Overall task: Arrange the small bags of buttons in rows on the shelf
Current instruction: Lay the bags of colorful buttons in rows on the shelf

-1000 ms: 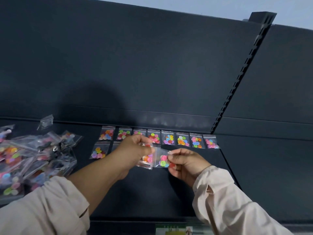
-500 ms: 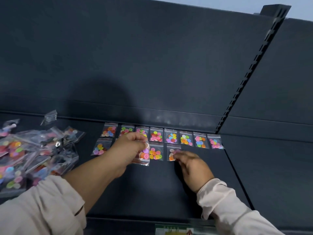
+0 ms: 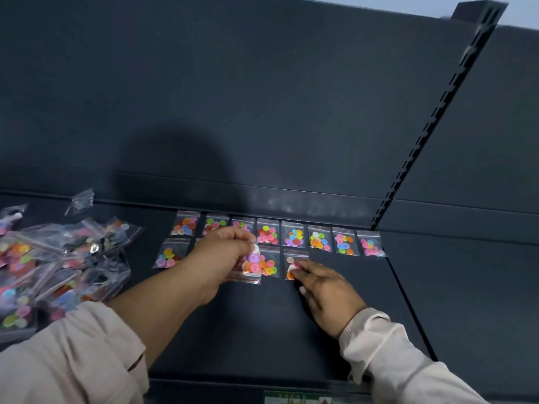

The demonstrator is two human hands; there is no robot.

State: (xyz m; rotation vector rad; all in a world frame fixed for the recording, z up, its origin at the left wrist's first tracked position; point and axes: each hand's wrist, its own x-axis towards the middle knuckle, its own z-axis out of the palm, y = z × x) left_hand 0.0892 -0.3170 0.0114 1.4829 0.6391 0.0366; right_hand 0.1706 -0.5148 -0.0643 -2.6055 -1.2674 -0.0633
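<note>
Head view: dark matte metal shelf [image 3: 335, 330]. Back row of small clear zip bags of coloured buttons [image 3: 293, 234] along rear edge; second row partly filled. Left hand [image 3: 226, 252] pinches small stack of clear button bags [image 3: 250, 265]. Right hand [image 3: 326, 284] flat, fingertips pressing newest bag [image 3: 291, 259] onto shelf. Loose heap of unsorted bags [image 3: 55, 263] far left.

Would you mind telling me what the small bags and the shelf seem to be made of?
The small bags look like thin, clear, glossy plastic: the coloured buttons show through. The shelf looks like dark, matte painted metal, judging by its slotted upright; I can't be certain.
</note>
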